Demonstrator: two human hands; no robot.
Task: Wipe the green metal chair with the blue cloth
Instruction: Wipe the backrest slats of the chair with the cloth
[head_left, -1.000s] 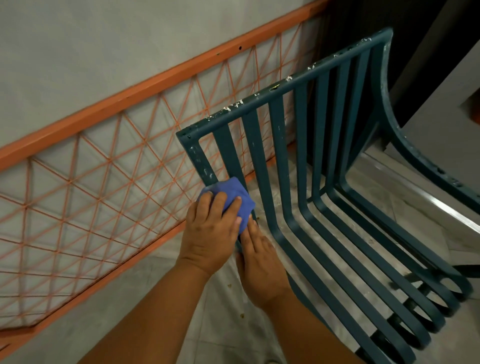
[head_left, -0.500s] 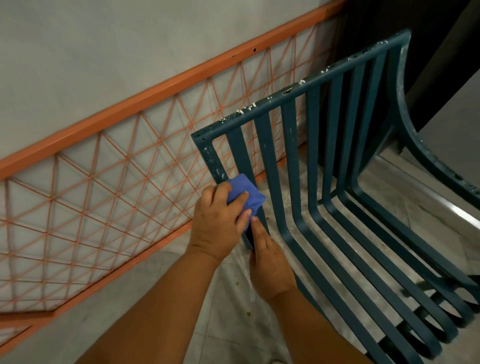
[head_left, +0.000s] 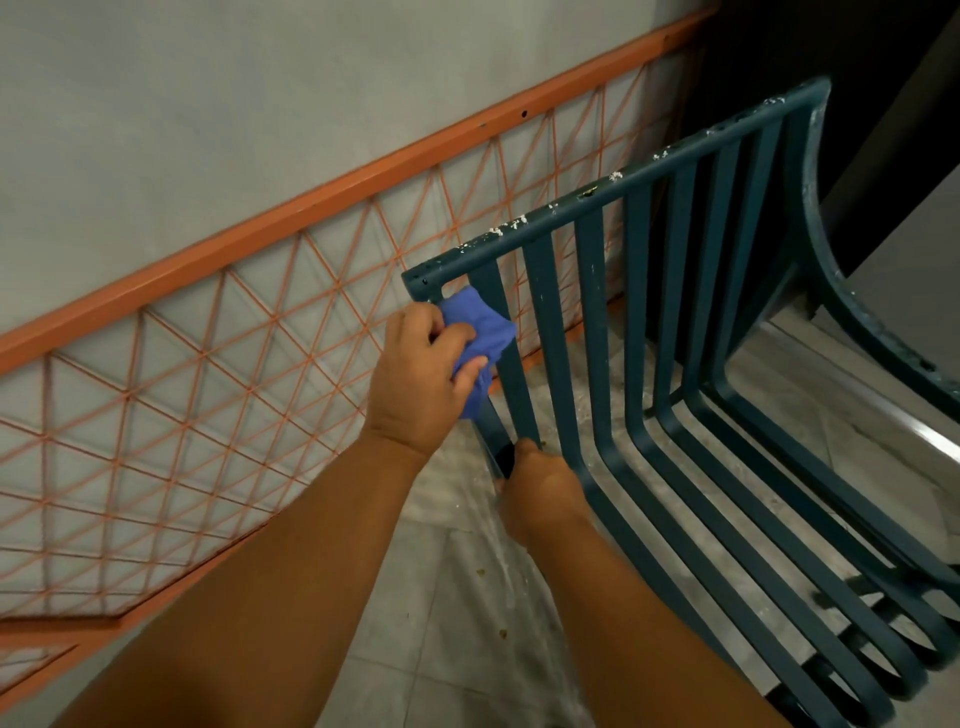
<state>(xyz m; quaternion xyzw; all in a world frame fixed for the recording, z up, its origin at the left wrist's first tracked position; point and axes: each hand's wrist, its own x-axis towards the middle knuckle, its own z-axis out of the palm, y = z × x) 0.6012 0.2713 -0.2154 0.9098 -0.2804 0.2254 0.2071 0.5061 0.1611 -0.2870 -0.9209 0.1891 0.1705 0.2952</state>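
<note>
The green chair (head_left: 675, 332) stands on the tiled floor (head_left: 441, 597) beside an orange railing (head_left: 208, 364). The left hand (head_left: 421, 379) has its fingers clamped on the blue cloth (head_left: 478, 332), pressing it against the chair's near back corner. Lower down, the right hand (head_left: 540, 488) grips the side frame.

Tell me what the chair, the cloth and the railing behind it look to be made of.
Chair: looks like painted metal, dark green, semi-matte; flat bent slats with chipped white flecks along the top rail.
Blue cloth: soft fabric, possibly microfibre; it bunches in the left hand.
Railing: probably metal painted orange; a rigid bar over thin crossed rods.
</note>
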